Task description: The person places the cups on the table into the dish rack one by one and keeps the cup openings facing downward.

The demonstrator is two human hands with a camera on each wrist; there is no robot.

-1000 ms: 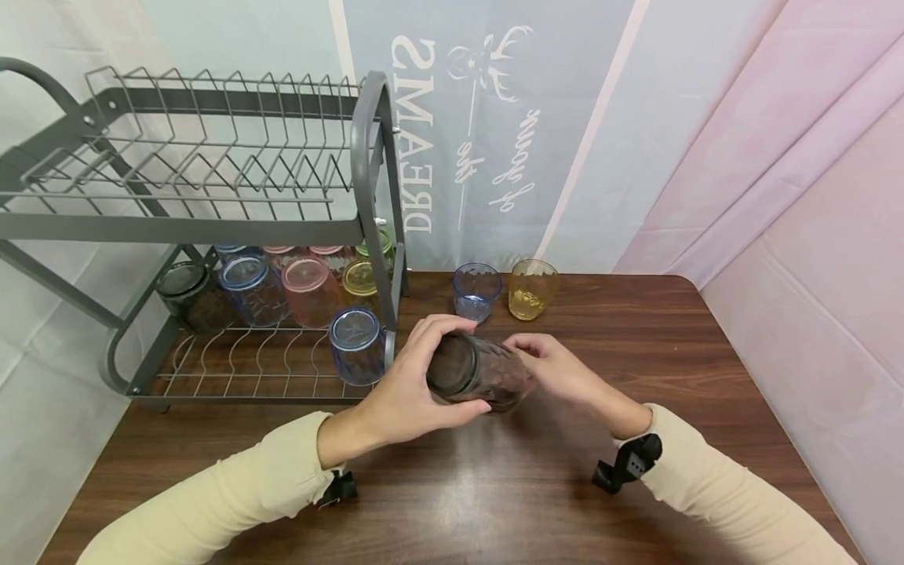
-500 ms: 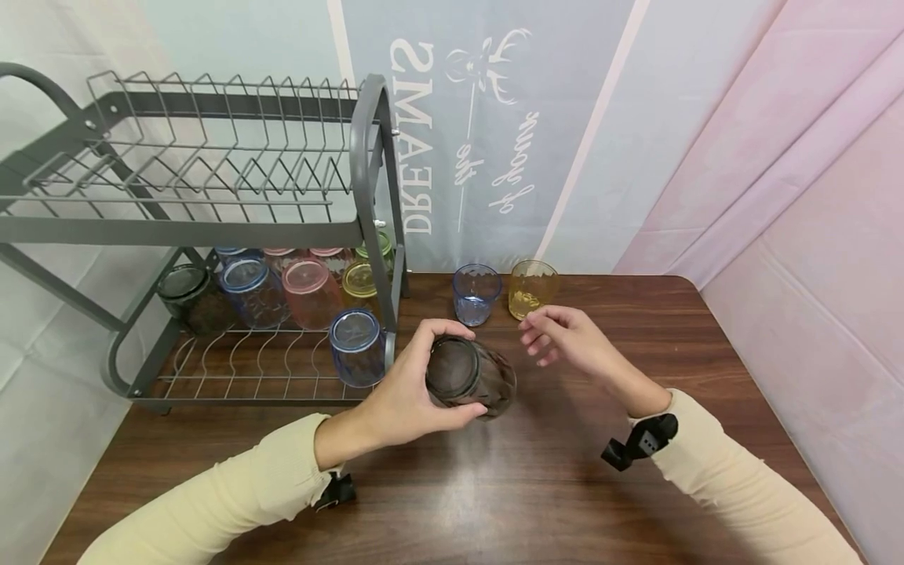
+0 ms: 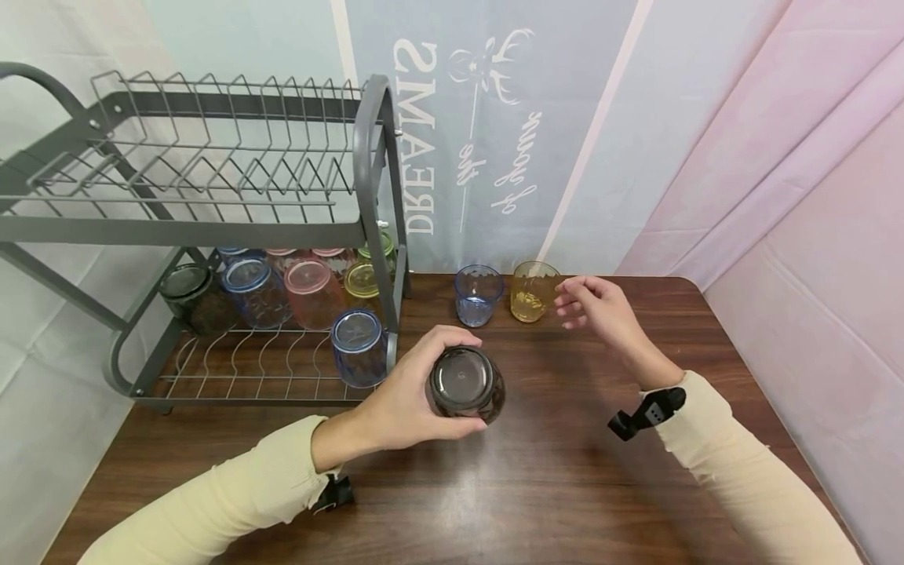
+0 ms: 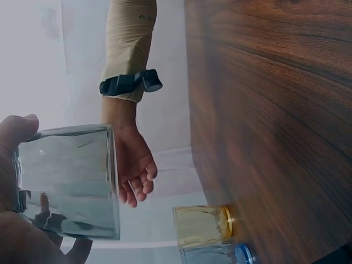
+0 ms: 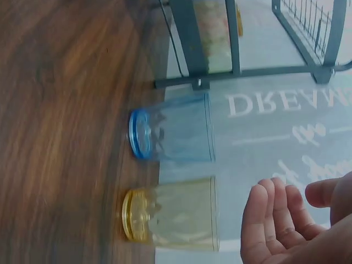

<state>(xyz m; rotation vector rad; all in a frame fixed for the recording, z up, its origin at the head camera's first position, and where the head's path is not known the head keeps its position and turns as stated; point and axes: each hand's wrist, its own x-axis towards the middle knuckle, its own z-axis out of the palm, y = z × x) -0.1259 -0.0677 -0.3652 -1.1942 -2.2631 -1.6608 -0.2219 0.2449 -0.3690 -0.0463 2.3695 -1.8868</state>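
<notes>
My left hand (image 3: 413,396) grips a dark grey glass tumbler (image 3: 462,380) with its base turned up, fingers on the far side and thumb on the near side. In the left wrist view the tumbler (image 4: 69,181) looks clear and its wide mouth points away from the palm. My right hand (image 3: 596,310) holds nothing; its fingers are loosely bent, close to the right side of a yellow glass (image 3: 533,294). That yellow glass (image 5: 170,214) and a blue glass (image 3: 477,297) stand mouth up, side by side at the table's back edge.
A grey two-tier dish rack (image 3: 233,231) stands at the left. Its lower tier holds several upside-down glasses, among them a pink glass (image 3: 313,292) and a blue glass (image 3: 356,349) at the front right corner. The brown table (image 3: 551,486) meets a printed curtain (image 3: 494,157) behind.
My right hand has let go of the dark tumbler and moved right and back, beside the yellow glass. The left hand has tipped the tumbler so its base faces more upward.
</notes>
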